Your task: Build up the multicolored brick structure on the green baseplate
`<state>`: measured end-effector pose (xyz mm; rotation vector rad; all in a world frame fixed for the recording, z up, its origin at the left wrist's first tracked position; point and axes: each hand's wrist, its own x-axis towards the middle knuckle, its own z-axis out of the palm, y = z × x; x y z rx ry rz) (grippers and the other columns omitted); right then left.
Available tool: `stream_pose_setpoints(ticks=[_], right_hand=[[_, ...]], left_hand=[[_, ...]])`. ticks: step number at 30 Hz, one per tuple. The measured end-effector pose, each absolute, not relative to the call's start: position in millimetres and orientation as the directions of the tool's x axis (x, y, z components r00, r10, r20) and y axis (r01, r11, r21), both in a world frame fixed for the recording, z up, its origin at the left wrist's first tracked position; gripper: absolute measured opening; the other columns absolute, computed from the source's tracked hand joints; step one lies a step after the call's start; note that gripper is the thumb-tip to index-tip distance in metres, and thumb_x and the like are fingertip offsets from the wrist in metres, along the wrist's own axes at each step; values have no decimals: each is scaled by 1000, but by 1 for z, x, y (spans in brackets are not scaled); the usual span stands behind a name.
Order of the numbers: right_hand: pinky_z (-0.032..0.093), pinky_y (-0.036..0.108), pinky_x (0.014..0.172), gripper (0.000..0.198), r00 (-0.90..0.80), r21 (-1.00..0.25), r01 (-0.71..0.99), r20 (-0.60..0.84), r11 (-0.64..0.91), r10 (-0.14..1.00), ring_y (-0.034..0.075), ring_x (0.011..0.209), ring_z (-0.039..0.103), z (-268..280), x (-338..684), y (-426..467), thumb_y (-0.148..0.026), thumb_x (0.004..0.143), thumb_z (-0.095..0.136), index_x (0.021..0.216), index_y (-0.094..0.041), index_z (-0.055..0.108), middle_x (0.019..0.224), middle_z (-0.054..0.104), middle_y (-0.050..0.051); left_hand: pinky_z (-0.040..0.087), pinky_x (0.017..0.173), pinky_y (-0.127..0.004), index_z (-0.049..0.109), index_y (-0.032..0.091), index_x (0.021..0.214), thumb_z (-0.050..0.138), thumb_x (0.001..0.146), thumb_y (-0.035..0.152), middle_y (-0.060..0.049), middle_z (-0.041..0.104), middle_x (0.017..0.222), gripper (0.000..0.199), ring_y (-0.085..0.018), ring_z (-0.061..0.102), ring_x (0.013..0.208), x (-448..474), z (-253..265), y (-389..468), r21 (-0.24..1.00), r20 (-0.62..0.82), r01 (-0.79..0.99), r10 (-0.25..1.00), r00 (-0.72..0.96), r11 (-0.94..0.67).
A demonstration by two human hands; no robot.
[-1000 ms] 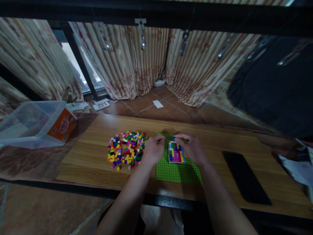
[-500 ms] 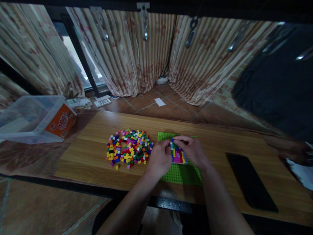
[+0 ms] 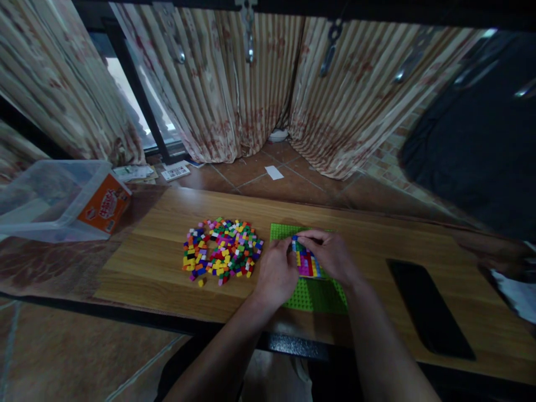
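A small panel of multicoloured toy bricks (image 3: 306,264) lies over the green studded baseplate (image 3: 302,300), between my hands. My left hand (image 3: 277,272) is closed at the panel's left side, its thumb and fingertips near the upper left corner. Curled over the upper right of the panel, my right hand (image 3: 333,254) brings its fingertips to the same corner. A blue brick (image 3: 295,239) shows there between the fingertips. Which fingers press on it I cannot make out. Left of my left hand spreads a pile of loose toy bricks (image 3: 228,254) in many colours.
A clear plastic bin (image 3: 62,204) with an orange label stands at the far left. On the wooden tabletop (image 3: 146,268), a black flat slab (image 3: 430,310) lies to the right. A person in dark clothing (image 3: 477,139) is at the right. Striped curtains (image 3: 209,89) hang behind.
The whole view has shifted slightly. My hands stay at the panel's upper left corner with only small finger movement; the loose bricks look the same.
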<state>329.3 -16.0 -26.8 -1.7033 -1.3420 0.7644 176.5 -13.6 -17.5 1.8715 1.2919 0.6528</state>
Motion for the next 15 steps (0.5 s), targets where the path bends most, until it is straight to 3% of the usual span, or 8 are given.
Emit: stream_pose_setpoints(ticks=[15], right_hand=[[54,37,79,19,238,-860,506,57,-73,970,21,77,71,-30,329,-15,-35,79,64,85,-23,78,85,78,4]], left_hand=[[45,103,-35,61,12,128,42,91,17,-15,65,118,42,-24,60,113,178,-13,-17,799,-31,570,933,358,-192]])
